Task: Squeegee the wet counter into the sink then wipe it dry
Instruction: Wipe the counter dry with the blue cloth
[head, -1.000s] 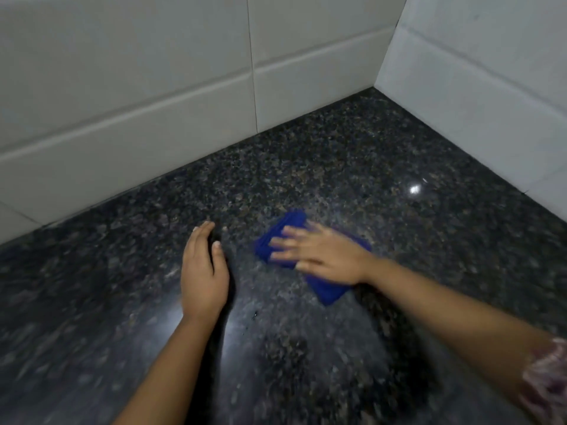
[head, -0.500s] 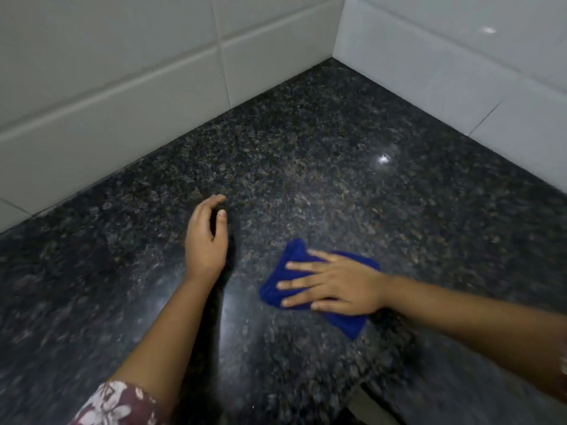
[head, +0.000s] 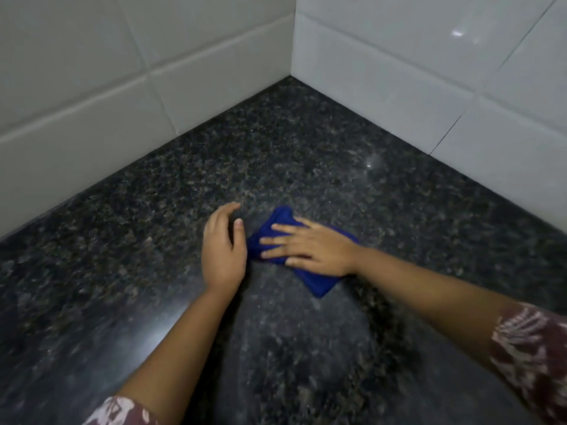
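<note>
A folded blue cloth [head: 316, 282] lies flat on the dark speckled granite counter [head: 306, 154] near the middle of the view. My right hand [head: 310, 248] presses down on it with the fingers spread and pointing left. My left hand [head: 224, 246] rests on the counter just left of the cloth, fingers together and slightly curled, holding nothing; its thumb side almost touches the cloth's left edge. Neither the sink nor a squeegee is in view.
White tiled walls [head: 92, 102] rise along the counter's back and right sides and meet in a corner [head: 293, 75] at the top centre. The counter surface shines with a light glare [head: 369, 165].
My right hand has slid the blue cloth to the left, close against my left hand. The camera has shifted, so the wall corner now sits nearer the centre.
</note>
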